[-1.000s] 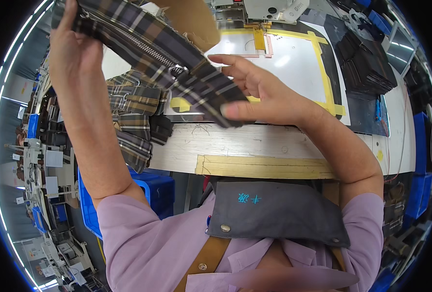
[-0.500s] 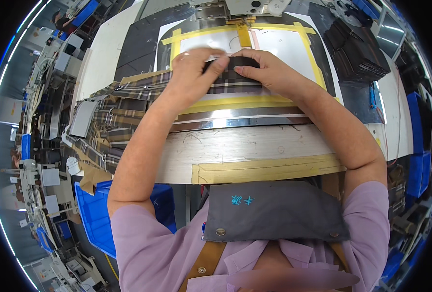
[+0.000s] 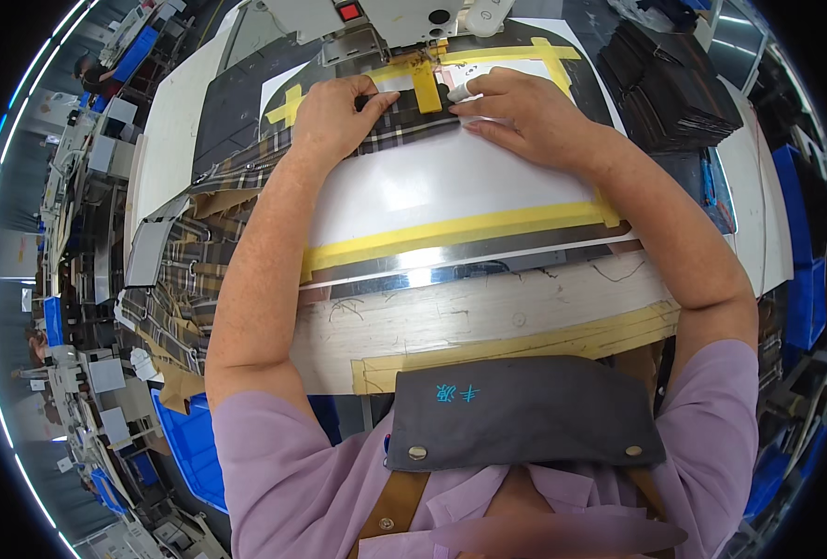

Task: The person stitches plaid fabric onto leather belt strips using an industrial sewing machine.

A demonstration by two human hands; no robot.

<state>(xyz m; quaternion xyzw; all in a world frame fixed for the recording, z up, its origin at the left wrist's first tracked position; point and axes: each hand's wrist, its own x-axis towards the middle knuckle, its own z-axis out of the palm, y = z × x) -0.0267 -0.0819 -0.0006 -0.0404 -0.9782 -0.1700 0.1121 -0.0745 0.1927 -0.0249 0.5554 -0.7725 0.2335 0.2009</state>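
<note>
A strip of dark plaid fabric point(image 3: 395, 130) lies across the white work surface point(image 3: 404, 182), with a black piece along its far edge under the yellow guide point(image 3: 426, 88) of the sewing machine point(image 3: 399, 20). To the left of that guide, my left hand point(image 3: 334, 119) is closed on the plaid fabric, thumb and fingers bent at its edge. On the other side my right hand point(image 3: 530, 116) has its fingers apart, index fingertip at the fabric's right end and thumb lower down. Something white, perhaps a finger cover, shows at its index finger.
More plaid pieces with tan parts point(image 3: 185, 289) trail off the table's left side, beside a grey flat block point(image 3: 150, 252). A stack of dark folded pieces point(image 3: 670, 88) stands at the far right. Blue bins point(image 3: 190, 447) sit below the left table edge.
The hands have moved apart, the left one leftward. The black piece and plaid fabric have gone farther away, under the yellow guide. My view has shifted, bringing more of the machine into sight.
</note>
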